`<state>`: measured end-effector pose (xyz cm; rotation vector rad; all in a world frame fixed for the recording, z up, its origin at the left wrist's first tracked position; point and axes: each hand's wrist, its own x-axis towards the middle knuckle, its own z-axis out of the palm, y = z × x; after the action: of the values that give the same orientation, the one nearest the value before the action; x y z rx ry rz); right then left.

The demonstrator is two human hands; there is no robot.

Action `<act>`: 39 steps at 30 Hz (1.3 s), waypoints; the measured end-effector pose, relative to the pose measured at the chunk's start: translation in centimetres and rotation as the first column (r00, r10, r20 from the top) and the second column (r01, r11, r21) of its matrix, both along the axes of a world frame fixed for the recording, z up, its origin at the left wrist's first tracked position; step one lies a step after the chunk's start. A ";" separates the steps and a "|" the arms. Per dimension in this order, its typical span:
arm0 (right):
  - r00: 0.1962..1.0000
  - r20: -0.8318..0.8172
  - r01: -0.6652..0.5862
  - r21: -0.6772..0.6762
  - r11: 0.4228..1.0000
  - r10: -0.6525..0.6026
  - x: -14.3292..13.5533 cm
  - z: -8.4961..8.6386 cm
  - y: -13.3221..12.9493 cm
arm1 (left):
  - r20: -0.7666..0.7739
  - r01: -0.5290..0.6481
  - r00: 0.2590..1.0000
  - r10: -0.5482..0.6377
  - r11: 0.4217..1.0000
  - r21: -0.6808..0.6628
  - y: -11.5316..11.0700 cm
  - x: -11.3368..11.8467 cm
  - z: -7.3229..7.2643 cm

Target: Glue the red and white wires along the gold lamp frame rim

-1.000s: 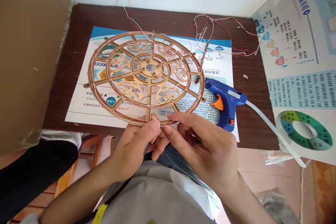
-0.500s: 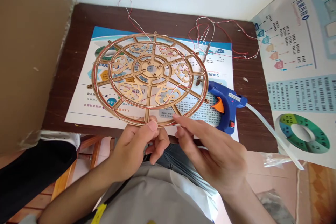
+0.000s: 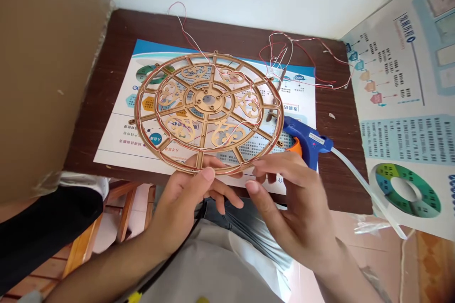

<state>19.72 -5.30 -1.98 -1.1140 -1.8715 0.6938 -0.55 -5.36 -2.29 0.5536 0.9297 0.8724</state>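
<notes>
The wheel (image 3: 209,112) lies tilted over the poster (image 3: 121,137) on the table (image 3: 117,28), its near rim pinched by the left hand (image 3: 185,201). The right hand (image 3: 295,208), fingers loosely apart, touches the rim beside the glue gun (image 3: 308,141).

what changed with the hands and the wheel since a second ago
The right hand slid rightward along the wooden wheel rim, fingers spreading. The left hand keeps pinching the near rim, and the wheel's near edge has risen slightly. The glue gun and wires stayed put.

"2005" upside down on poster (image 3: 302,86) under the wheel, other print unreadable
</notes>
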 end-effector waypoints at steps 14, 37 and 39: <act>0.897 0.300 -0.298 -0.132 0.945 0.325 0.6 2.7 2.9 | 0.016 -0.201 0.979 0.204 0.973 -0.112 -0.5 1.1 -0.2; 0.796 0.368 -0.421 -0.236 0.876 0.481 0.0 4.6 4.7 | -0.025 -0.204 0.979 0.203 0.964 -0.172 -1.0 1.0 -0.3; 0.772 0.408 -0.461 -0.168 0.871 0.487 0.1 4.6 5.6 | -0.008 -0.202 0.979 0.204 0.964 -0.172 -0.9 1.0 -0.4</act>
<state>19.86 0.31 2.65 -0.8765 -2.5928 0.8272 0.45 -6.29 -2.71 0.3085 1.0550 0.9667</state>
